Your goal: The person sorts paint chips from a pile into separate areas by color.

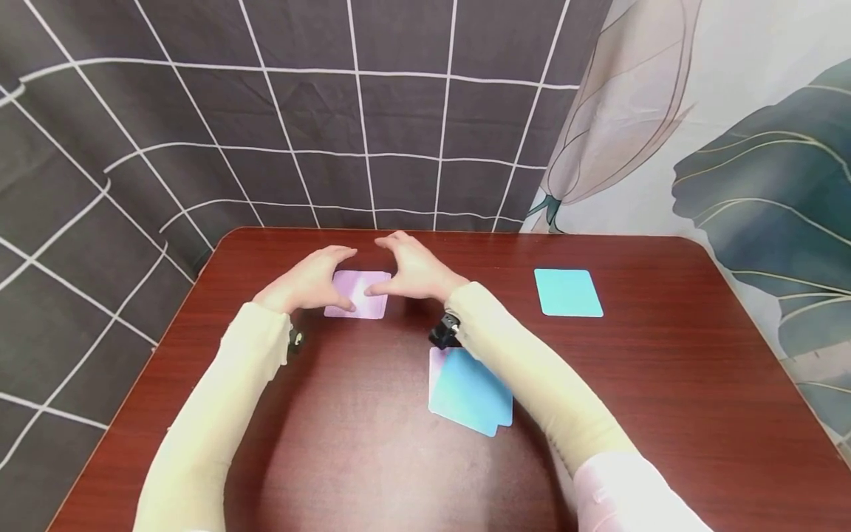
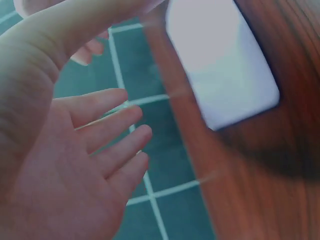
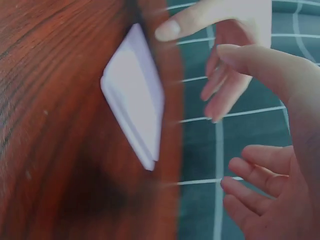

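Observation:
A small stack of lilac square cards (image 1: 359, 287) lies near the far edge of the table, between the two hands. Just left of it is my left hand (image 1: 304, 282), thumb spread from the fingers, holding nothing. My right hand (image 1: 420, 272) arches on the other side, its thumb tip over or beside the stack's right edge; whether it touches cannot be told. In the left wrist view the left fingers (image 2: 112, 125) are extended apart from the pale card (image 2: 225, 65). The right wrist view shows slightly offset edges on the card stack (image 3: 132, 95), with both hands apart from it.
Blue cards (image 1: 472, 391) overlap a lilac one (image 1: 436, 363) beneath the right forearm, which partly covers them. Farther right lies a turquoise card (image 1: 568, 292). The reddish wooden table (image 1: 665, 355) ends at a dark gridded curtain (image 1: 319, 111) and a leaf-patterned cloth (image 1: 764, 185).

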